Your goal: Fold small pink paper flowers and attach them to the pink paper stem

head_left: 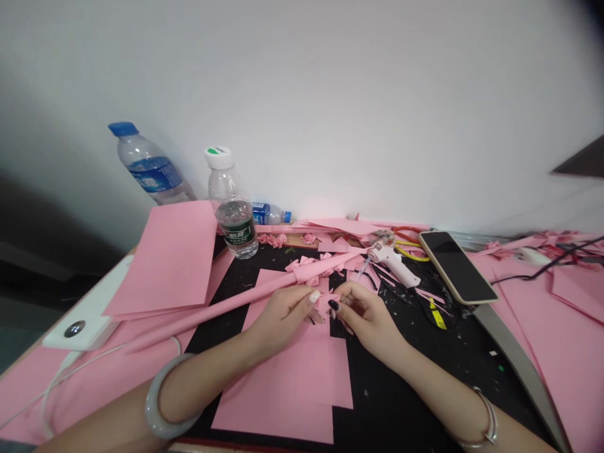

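Observation:
Between my two hands is a small folded pink paper flower [325, 303], pinched at its edges. My left hand [287, 314] grips its left side with thumb and fingers. On the right side, the thumb and fingertips of my right hand [365, 314] press on its petals. Beneath them lie flat sheets of pink paper [283, 396] on the black mat. Just behind, a long rolled pink paper tube [245, 292] slants across, with several small paper flowers [325, 264] along its upper end. A white hot glue gun [394, 261] lies behind my right hand.
A phone [457, 267] lies at the right, near pink paper and black cables. Yellow-handled scissors [411, 251] are partly covered. Upright at the back left are a clear bottle [231, 207] and a blue-capped bottle [151, 163]. A white power bank [85, 324] with a cable sits left.

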`<state>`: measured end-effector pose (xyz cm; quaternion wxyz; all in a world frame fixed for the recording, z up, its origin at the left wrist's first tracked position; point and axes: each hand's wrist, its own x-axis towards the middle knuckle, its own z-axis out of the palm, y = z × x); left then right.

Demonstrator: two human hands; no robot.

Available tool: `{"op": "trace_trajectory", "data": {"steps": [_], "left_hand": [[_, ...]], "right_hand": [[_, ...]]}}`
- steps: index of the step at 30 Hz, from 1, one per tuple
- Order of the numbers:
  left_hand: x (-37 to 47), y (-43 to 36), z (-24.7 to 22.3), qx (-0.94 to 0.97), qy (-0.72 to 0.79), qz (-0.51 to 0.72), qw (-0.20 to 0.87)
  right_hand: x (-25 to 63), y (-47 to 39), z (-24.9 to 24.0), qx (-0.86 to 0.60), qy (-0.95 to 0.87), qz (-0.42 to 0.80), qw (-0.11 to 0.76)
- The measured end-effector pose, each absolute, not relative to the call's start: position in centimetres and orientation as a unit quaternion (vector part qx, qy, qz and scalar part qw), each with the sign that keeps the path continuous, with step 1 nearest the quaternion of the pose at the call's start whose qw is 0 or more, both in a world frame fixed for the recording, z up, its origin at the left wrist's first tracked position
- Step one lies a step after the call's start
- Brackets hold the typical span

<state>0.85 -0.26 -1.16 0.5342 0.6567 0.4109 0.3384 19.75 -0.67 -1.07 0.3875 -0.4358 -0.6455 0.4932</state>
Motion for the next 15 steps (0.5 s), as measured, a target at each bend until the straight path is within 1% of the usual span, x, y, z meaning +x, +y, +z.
{"op": "trace_trajectory", "data": {"steps": [15], "left_hand": [[0.89,-0.45,-0.63,0.725,0.407,0.328,0.449]], "right_hand": [[19.66,-0.61,-1.17,-0.447,-0.629,0.507,0.383]]}}
